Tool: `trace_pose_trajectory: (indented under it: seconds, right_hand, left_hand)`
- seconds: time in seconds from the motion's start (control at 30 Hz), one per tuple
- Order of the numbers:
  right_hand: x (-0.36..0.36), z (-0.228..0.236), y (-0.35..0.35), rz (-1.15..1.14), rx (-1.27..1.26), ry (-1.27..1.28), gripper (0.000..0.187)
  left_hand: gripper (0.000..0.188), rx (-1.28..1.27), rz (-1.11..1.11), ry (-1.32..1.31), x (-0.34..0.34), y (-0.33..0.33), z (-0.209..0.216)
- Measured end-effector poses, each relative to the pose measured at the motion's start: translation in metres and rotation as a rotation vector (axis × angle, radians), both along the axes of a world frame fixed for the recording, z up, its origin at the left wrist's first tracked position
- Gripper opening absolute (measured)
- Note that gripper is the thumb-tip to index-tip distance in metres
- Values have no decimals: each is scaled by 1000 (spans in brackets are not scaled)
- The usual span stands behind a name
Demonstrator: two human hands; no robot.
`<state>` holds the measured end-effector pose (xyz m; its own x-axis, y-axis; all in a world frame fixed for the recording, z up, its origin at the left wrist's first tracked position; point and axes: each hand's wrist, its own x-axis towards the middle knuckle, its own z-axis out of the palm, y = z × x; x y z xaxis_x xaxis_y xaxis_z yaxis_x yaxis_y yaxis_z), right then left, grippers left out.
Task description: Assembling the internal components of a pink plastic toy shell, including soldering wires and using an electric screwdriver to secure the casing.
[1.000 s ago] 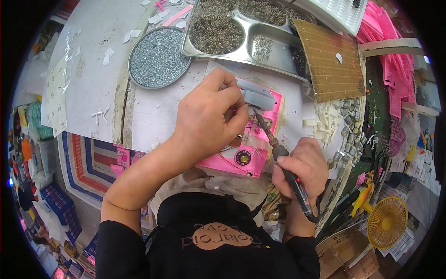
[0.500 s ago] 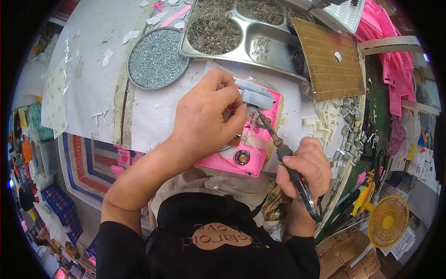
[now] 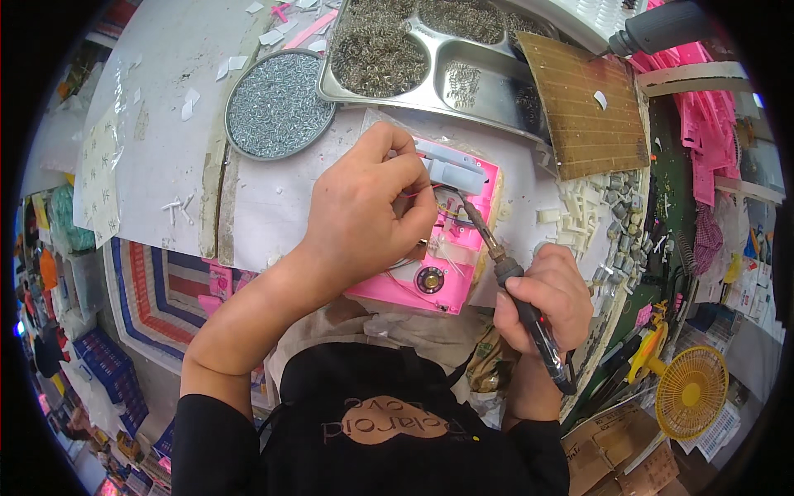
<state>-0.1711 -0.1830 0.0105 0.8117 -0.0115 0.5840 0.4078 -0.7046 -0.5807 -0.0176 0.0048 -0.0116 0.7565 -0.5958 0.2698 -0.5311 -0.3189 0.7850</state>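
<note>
My right hand (image 3: 547, 299) grips a soldering iron (image 3: 529, 318) by its dark handle, like a pen. Its metal tip points up and left into an open pink plastic housing (image 3: 389, 291). Over the left part of the housing, my left hand (image 3: 372, 194) is closed, thumb and fingers pinched on a thin wire (image 3: 444, 188) near the iron's tip. The fingertips partly hide the wire. Inside the housing lie a pale grey block (image 3: 456, 175), several thin wires and a round black part with a brass-coloured middle (image 3: 430, 280).
Beyond the housing stand a round dish of small screws (image 3: 279, 106) and a metal compartment tray (image 3: 430, 101) of springs. A brown board (image 3: 583, 107) leans at the tray's right. White plastic pieces (image 3: 571, 217) and small metal motors (image 3: 622, 227) lie right. A dark power screwdriver (image 3: 662, 31) hangs at upper right.
The iron's tip has shifted very slightly right and down. At the upper right, the hanging screwdriver has swung right and further into view. My left hand has hardly moved.
</note>
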Motion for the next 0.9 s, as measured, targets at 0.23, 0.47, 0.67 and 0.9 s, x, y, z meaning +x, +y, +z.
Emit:
trace_pose_trajectory:
  seconds: [0.23, 0.47, 0.67, 0.9]
  right_hand:
    - [-6, 2, -4, -25, 6, -29, 35]
    - [-20, -2, -22, -127, 139, -105, 31]
    - [-31, -15, -15, -171, 262, -63, 33]
    - [-41, -16, -21, -154, 336, -26, 30]
  left_hand:
    - [15, 12, 8, -136, 0, 5, 9]
    - [30, 197, -542, -265, -17, 13, 8]
    - [18, 39, -461, 22, -12, 6, 0]
    - [14, 45, -467, 148, -6, 8, 1]
